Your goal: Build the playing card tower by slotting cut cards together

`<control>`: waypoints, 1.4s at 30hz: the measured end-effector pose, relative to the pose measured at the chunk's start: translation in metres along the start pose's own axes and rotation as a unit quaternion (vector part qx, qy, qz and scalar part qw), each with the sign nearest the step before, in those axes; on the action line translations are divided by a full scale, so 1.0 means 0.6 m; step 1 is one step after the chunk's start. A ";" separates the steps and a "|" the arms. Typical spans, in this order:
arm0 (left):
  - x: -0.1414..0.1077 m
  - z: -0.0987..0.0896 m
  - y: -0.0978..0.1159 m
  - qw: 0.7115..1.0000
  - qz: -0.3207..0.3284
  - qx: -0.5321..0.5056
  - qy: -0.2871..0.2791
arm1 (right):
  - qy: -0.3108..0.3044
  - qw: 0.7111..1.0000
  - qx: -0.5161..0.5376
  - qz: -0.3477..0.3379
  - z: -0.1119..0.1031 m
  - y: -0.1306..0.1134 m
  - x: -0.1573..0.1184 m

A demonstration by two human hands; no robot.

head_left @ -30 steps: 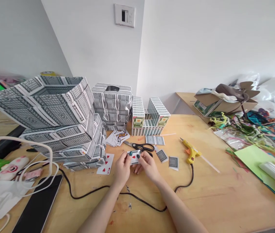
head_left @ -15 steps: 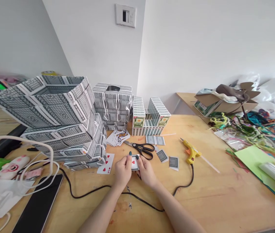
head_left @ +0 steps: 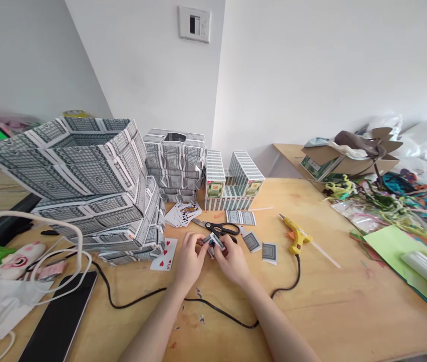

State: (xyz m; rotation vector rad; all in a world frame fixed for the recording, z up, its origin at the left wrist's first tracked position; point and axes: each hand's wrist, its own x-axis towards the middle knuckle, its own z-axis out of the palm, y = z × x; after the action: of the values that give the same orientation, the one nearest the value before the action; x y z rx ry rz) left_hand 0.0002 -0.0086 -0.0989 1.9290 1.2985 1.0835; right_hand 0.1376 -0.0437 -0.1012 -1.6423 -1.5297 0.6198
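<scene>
1. left hand (head_left: 190,261) and right hand (head_left: 234,261) both grasping the folded card (head_left: 214,243), fingertips pinching it from either side. fingers cover part of it; any marking on it is unreadable.
2. folded card is just above the table (head_left: 334,311), on the near side of the scissors (head_left: 219,228). right hand hides part of the near handle loop.
3. heart card (head_left: 164,255) left of the left hand, face up: reads "3", hearts in red. loose cards (head_left: 183,214) overlap at far left of the scissors; a court card shows, its index too small to read.
4. card packs (head_left: 249,173) stacked at far side, green front labels with a red corner mark. brand text too small to read.
5. yellow glue gun (head_left: 298,239) to the right, no readable label. black cable (head_left: 221,311) passes behind both forearms.
6. large card structure (head_left: 96,171) at left; partly hides the smaller card structure (head_left: 175,163).
7. black slab (head_left: 60,317) near left, cut off by the bottom edge. cardboard box (head_left: 360,166) far right, green printed side, print illegible.
</scene>
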 end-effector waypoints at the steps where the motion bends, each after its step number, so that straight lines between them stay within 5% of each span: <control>1: -0.001 0.000 -0.004 1.000 -0.001 0.015 -0.004 | 0.003 1.000 -0.018 -0.003 -0.001 0.002 0.000; 8: -0.010 0.003 -0.013 0.998 -0.009 0.042 -0.038 | 0.027 0.994 -0.067 -0.087 -0.010 0.006 0.008; 14: -0.012 0.005 -0.009 0.994 -0.063 -0.090 0.004 | 0.045 0.995 0.013 -0.084 -0.004 0.011 0.009; 21: -0.014 0.002 0.006 0.989 -0.060 -0.124 -0.053 | 0.060 0.996 0.007 -0.059 -0.005 0.014 0.008; 24: -0.009 0.002 0.016 0.951 -0.122 -0.264 -0.105 | 0.085 0.996 -0.010 -0.023 -0.007 0.015 0.009; 31: -0.003 0.005 0.029 0.798 -0.261 -0.502 -0.205 | 0.073 0.994 0.084 0.004 -0.008 0.005 0.008; 42: -0.003 -0.002 0.015 0.698 -0.309 -0.614 -0.203 | 0.038 0.963 0.267 0.004 -0.009 0.005 0.016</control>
State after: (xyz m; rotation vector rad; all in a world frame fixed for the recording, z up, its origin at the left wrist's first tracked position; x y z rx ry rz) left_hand 0.0028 -0.0137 -0.0918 0.5460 0.5357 0.7257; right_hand 0.1450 -0.0353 -0.0990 -1.2412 -1.1668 0.8742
